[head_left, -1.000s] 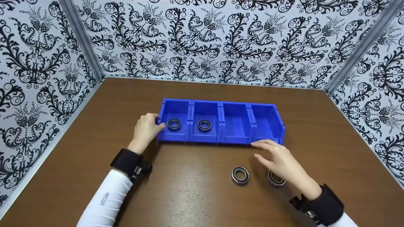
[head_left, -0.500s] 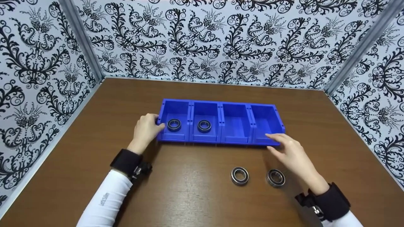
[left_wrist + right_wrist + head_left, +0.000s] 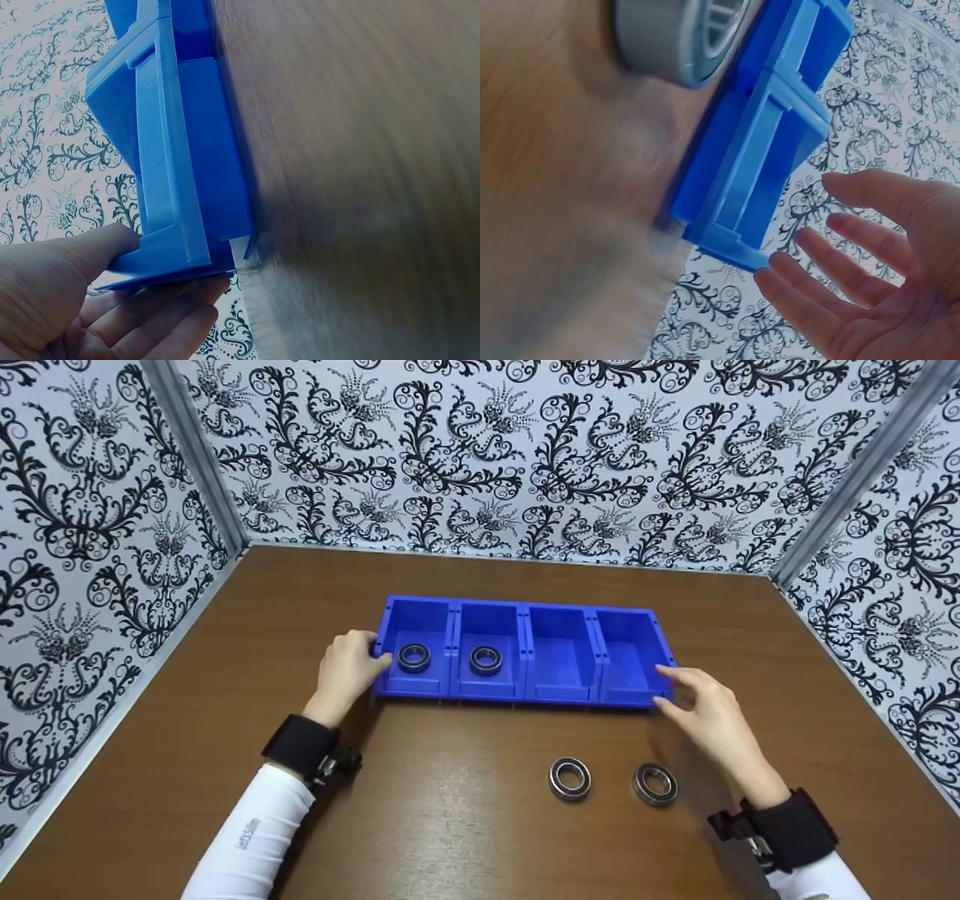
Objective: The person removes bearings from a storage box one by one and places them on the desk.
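Observation:
A blue storage bin row with several compartments stands on the table. My left hand grips its left end wall, thumb on the inside and fingers along the outside, as the left wrist view shows. A ball bearing lies in the leftmost compartment, and another bearing in the one beside it. My right hand is at the bin row's right end, fingers spread and holding nothing, fingertips close to the end wall. In front of the bins, two more bearings lie on the table: a left one and a right one.
The brown wooden table reaches back to a patterned wall. Similar patterned panels rise at left and right, joined by grey metal corner posts. The two right compartments hold nothing.
My right hand has moved right along the bin row's front to its right end, uncovering the right bearing on the table. My left hand has stayed on the left end wall.

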The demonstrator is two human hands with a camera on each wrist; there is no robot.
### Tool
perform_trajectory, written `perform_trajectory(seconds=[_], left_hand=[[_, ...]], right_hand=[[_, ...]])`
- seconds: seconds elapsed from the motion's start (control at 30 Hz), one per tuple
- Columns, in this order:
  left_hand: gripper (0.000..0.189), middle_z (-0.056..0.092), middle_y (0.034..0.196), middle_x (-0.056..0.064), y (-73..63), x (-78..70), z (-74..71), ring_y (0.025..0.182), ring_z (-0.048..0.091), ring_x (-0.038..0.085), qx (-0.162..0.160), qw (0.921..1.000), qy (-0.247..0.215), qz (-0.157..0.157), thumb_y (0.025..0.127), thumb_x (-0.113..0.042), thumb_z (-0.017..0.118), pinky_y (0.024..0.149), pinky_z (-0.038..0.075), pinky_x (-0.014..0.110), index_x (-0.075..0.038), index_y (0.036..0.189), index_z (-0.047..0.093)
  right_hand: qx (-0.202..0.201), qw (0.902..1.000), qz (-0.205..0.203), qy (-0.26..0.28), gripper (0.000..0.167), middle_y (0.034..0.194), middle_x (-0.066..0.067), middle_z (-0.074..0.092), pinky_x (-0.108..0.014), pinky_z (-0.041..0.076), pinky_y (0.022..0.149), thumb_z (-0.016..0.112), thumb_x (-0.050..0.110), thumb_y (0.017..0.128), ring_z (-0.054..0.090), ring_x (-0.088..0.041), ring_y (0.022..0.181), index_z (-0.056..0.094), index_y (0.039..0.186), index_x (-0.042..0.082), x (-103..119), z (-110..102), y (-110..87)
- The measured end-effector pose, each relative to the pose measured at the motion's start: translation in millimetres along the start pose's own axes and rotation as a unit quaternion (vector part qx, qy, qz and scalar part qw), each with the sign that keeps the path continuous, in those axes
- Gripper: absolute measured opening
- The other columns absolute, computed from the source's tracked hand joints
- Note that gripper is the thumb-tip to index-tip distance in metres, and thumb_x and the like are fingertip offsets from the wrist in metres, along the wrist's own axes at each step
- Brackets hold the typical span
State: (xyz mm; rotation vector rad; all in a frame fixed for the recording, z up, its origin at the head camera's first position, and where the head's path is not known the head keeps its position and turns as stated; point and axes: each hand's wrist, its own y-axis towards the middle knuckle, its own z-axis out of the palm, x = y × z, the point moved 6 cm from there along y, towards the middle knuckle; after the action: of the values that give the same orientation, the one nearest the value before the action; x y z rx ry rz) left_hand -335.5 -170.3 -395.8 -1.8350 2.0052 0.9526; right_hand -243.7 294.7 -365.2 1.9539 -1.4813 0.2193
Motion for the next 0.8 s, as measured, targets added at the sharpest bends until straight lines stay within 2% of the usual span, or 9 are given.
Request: perform_trajectory(seconds=[0.4, 0.5, 0.53, 0.57, 0.73, 0.77, 0.8], left_hand=[[0.008, 0.064, 0.075, 0.011, 0.4, 0.0, 1.4, 0.066, 0.053, 0.03, 0.005, 1.0, -0.001, -0.002, 0.08, -0.014, 0.071, 0.06, 0.048, 0.053, -0.006, 0.082, 0.072], [0.009, 0.064, 0.075, 0.011, 0.7, -0.1, 1.1, 0.065, 0.053, 0.03, 0.006, 1.0, 0.0, -0.001, 0.08, -0.014, 0.071, 0.06, 0.048, 0.053, -0.006, 0.083, 0.072], [0.009, 0.064, 0.075, 0.012, 0.8, -0.1, 1.0, 0.065, 0.053, 0.03, 0.006, 1.0, 0.0, -0.001, 0.08, -0.013, 0.071, 0.06, 0.048, 0.053, -0.006, 0.083, 0.072], [0.009, 0.064, 0.075, 0.012, 0.9, -0.4, 1.0, 0.065, 0.053, 0.03, 0.007, 1.0, 0.0, -0.001, 0.08, -0.014, 0.071, 0.06, 0.048, 0.053, -0.005, 0.084, 0.072], [0.011, 0.066, 0.077, 0.012, 0.9, -0.3, 1.2, 0.066, 0.055, 0.03, 0.008, 1.0, 0.001, -0.005, 0.08, -0.014, 0.071, 0.061, 0.048, 0.053, -0.005, 0.086, 0.074], [0.011, 0.067, 0.078, 0.013, 0.9, -0.5, 1.3, 0.067, 0.055, 0.03, 0.008, 1.0, 0.002, -0.005, 0.08, -0.014, 0.071, 0.062, 0.049, 0.053, -0.005, 0.086, 0.074], [0.011, 0.067, 0.078, 0.013, 0.9, -0.5, 1.3, 0.067, 0.056, 0.031, 0.008, 1.0, 0.002, -0.005, 0.08, -0.014, 0.071, 0.062, 0.049, 0.053, -0.005, 0.086, 0.074]], right_hand=[[-0.032, 0.9987, 0.039, 0.005, 0.046, 0.122, -0.032, 0.062, -0.051, 0.053, 0.084, 0.077, -0.001, 0.086, 0.065, -0.047, 0.107, 0.063, 0.129, -0.009, -21.7, -7.8, 3.6], [-0.03, 0.9978, 0.056, 0.019, 0.048, 0.121, -0.034, 0.061, -0.047, 0.055, 0.083, 0.076, 0.001, 0.087, 0.065, -0.049, 0.105, 0.06, 0.131, -0.01, -28.5, -7.8, 4.9], [-0.03, 0.9976, 0.058, 0.022, 0.049, 0.121, -0.034, 0.061, -0.04, 0.056, 0.083, 0.076, 0.002, 0.088, 0.064, -0.049, 0.106, 0.06, 0.132, -0.01, -30.4, -7.6, 5.4], [-0.028, 0.9976, 0.06, 0.022, 0.049, 0.121, -0.035, 0.061, -0.039, 0.056, 0.084, 0.076, 0.003, 0.088, 0.064, -0.049, 0.106, 0.059, 0.132, -0.011, -31.9, -7.2, 5.9], [-0.014, 0.9975, 0.068, 0.016, 0.052, 0.119, -0.034, 0.063, -0.047, 0.054, 0.089, 0.075, 0.004, 0.089, 0.065, -0.048, 0.106, 0.056, 0.133, -0.013, -37.7, -4.6, 10.0], [-0.008, 0.9974, 0.07, 0.015, 0.052, 0.119, -0.035, 0.064, -0.055, 0.051, 0.091, 0.075, 0.005, 0.089, 0.065, -0.048, 0.106, 0.055, 0.134, -0.013, -38.8, -3.6, 10.9], [-0.002, 0.9971, 0.074, 0.014, 0.052, 0.119, -0.035, 0.064, -0.056, 0.05, 0.091, 0.074, 0.005, 0.09, 0.065, -0.048, 0.106, 0.054, 0.134, -0.014, -39.9, -2.6, 11.7]])
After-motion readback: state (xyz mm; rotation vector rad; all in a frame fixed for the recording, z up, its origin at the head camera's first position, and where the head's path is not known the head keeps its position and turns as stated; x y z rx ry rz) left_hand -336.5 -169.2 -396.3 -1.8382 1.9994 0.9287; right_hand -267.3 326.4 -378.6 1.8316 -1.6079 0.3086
